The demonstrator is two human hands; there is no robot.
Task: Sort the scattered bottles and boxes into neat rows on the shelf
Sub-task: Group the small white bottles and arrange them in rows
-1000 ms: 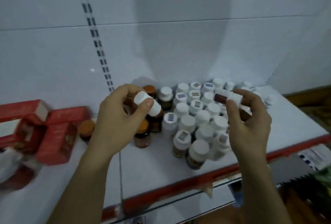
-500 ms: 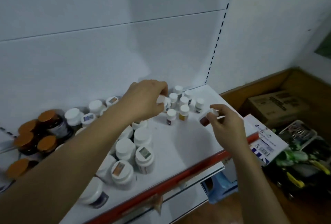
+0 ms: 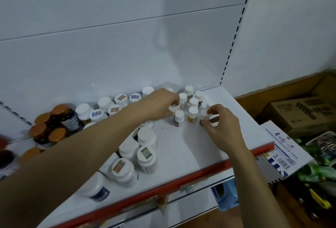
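Observation:
On the white shelf [image 3: 183,155], small white-capped bottles [image 3: 193,112] stand in short rows at the back right. My left hand [image 3: 160,104] grips one small white-capped bottle [image 3: 172,109] at the left end of that group. My right hand [image 3: 221,124] holds another small bottle [image 3: 204,116] upright at the right end, its base on or just above the shelf. Larger white-lidded jars [image 3: 146,155] stand under my left forearm. Amber bottles with orange caps [image 3: 60,118] are at the far left.
The shelf has a red front edge [image 3: 200,171] and a white back panel. To the right, off the shelf, lie a cardboard box [image 3: 300,113], a white printed carton [image 3: 283,147] and a heap of green and yellow packets [image 3: 318,182]. A blue object [image 3: 227,196] sits below.
My view has swung right along the shelf; the red boxes are out of sight. Both hands carried their small bottles to the back-right group and lowered them to the shelf.

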